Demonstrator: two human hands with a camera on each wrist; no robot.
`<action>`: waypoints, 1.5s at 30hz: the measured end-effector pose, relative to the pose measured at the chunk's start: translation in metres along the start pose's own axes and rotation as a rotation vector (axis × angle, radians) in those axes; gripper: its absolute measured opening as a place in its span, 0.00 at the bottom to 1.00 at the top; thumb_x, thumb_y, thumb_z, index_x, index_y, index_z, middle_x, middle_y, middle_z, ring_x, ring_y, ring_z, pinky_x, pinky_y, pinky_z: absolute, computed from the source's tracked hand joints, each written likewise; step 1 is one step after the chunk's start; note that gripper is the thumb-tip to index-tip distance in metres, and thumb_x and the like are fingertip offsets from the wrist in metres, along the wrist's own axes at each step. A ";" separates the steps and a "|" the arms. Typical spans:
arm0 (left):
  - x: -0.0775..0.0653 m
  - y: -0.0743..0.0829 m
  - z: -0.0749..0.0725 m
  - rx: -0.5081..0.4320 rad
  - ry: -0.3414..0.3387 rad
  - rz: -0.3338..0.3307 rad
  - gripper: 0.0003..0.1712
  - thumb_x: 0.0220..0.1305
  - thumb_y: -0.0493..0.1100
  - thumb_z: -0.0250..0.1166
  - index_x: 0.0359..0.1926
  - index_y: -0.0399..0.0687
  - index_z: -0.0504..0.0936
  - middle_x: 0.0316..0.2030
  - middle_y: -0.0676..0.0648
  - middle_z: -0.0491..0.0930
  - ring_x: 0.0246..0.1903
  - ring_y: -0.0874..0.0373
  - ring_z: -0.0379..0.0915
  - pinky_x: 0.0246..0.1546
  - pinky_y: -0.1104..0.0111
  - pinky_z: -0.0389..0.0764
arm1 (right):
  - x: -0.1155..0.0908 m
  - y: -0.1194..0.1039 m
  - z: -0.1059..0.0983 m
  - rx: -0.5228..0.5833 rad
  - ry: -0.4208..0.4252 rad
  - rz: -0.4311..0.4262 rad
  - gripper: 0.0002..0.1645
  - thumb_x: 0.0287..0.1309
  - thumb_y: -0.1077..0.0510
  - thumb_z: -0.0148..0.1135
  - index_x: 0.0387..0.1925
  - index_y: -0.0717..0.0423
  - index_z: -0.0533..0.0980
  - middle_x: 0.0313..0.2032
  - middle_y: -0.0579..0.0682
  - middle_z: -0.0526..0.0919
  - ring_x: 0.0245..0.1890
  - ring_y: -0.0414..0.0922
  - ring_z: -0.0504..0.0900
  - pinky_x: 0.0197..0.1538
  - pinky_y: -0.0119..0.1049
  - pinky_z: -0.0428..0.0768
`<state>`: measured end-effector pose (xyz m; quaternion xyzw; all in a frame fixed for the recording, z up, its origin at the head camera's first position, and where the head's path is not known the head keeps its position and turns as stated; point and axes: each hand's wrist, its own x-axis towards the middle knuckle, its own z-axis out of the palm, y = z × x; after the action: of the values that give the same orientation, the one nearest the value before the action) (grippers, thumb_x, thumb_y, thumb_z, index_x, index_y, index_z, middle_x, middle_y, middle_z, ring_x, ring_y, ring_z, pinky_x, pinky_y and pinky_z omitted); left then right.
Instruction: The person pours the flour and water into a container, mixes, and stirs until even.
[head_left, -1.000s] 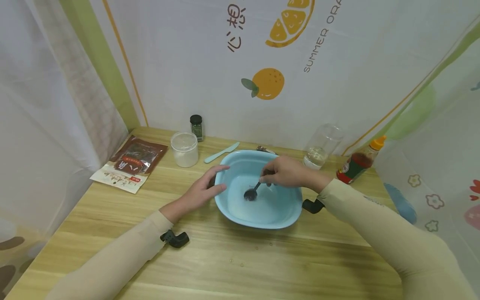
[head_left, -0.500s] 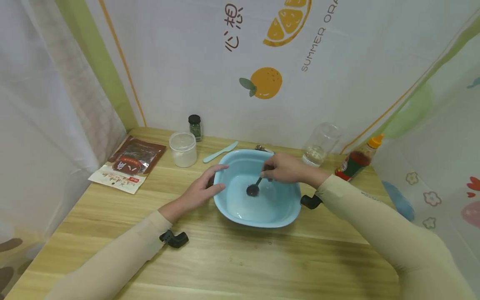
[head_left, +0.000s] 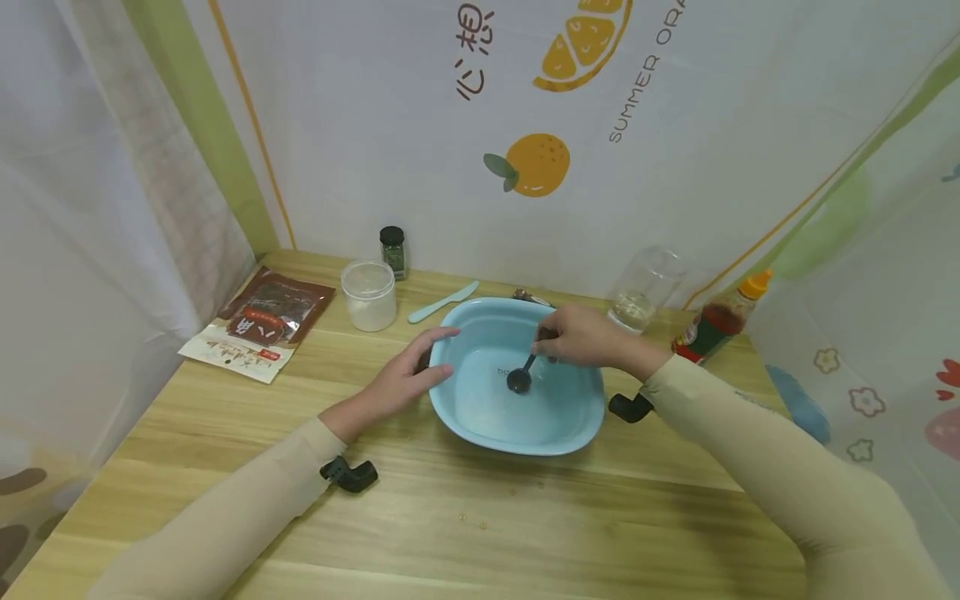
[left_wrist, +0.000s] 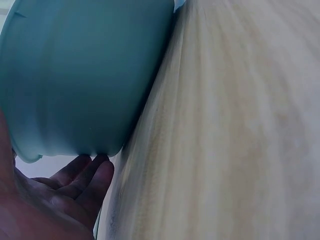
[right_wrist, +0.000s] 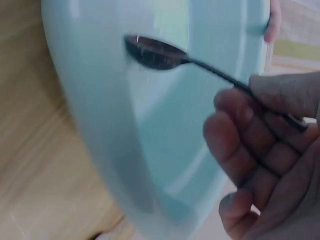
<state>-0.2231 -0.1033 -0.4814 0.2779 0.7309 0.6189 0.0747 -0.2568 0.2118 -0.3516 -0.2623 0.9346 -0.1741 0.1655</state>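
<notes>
A light blue plastic basin (head_left: 480, 421) stands on the wooden table in front of me. My left hand (head_left: 401, 377) grips its left side, thumb over the rim; the left wrist view shows fingers (left_wrist: 102, 175) against the outer wall of the basin (left_wrist: 85, 75). Over the basin, my right hand (head_left: 577, 336) pinches a small black spoon (head_left: 518, 381) by its handle. The right wrist view shows the spoon (right_wrist: 155, 52) with its bowl upward inside the rim, and the thumb (right_wrist: 285, 92) on the handle. What the spoon's bowl holds is hard to make out.
Left of the basin lie a brown spice packet (head_left: 262, 321), a lidded clear jar (head_left: 370, 296), a black-capped spice bottle (head_left: 392, 252) and a pale blue spreader (head_left: 444, 302). Behind right stand a glass container (head_left: 637, 300) and a red sauce bottle (head_left: 716, 325). Small drops (head_left: 482, 526) dot the tabletop.
The spoon has moved a little right and toward the back within the basin, along with my right hand. My left hand stays on the basin's rim.
</notes>
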 end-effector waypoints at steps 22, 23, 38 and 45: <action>0.000 0.001 -0.001 -0.003 -0.007 -0.002 0.35 0.83 0.39 0.61 0.84 0.44 0.63 0.80 0.31 0.64 0.70 0.32 0.75 0.61 0.52 0.89 | 0.018 -0.021 0.010 -0.002 -0.001 -0.049 0.14 0.80 0.50 0.67 0.47 0.54 0.92 0.33 0.48 0.92 0.27 0.39 0.83 0.30 0.36 0.80; 0.000 0.001 -0.001 -0.005 -0.009 -0.002 0.35 0.83 0.39 0.60 0.84 0.44 0.63 0.80 0.31 0.64 0.71 0.32 0.74 0.61 0.52 0.89 | 0.019 -0.022 0.011 0.013 -0.028 -0.061 0.14 0.80 0.50 0.67 0.47 0.54 0.92 0.34 0.47 0.92 0.28 0.39 0.84 0.31 0.36 0.81; -0.001 0.001 -0.001 -0.012 -0.009 0.002 0.34 0.84 0.39 0.60 0.84 0.44 0.64 0.80 0.34 0.64 0.71 0.35 0.74 0.62 0.54 0.88 | 0.019 -0.036 0.011 0.056 -0.275 -0.220 0.13 0.81 0.51 0.66 0.46 0.54 0.91 0.34 0.47 0.92 0.31 0.39 0.88 0.38 0.36 0.87; -0.001 0.001 0.000 -0.011 -0.015 0.004 0.34 0.84 0.39 0.60 0.84 0.45 0.64 0.81 0.33 0.62 0.71 0.33 0.74 0.61 0.51 0.89 | 0.026 -0.035 0.007 -0.052 -0.079 -0.077 0.15 0.81 0.51 0.66 0.50 0.55 0.91 0.36 0.47 0.93 0.31 0.38 0.86 0.36 0.37 0.86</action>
<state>-0.2222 -0.1037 -0.4807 0.2836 0.7264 0.6208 0.0802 -0.2596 0.1673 -0.3492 -0.3088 0.9209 -0.1453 0.1883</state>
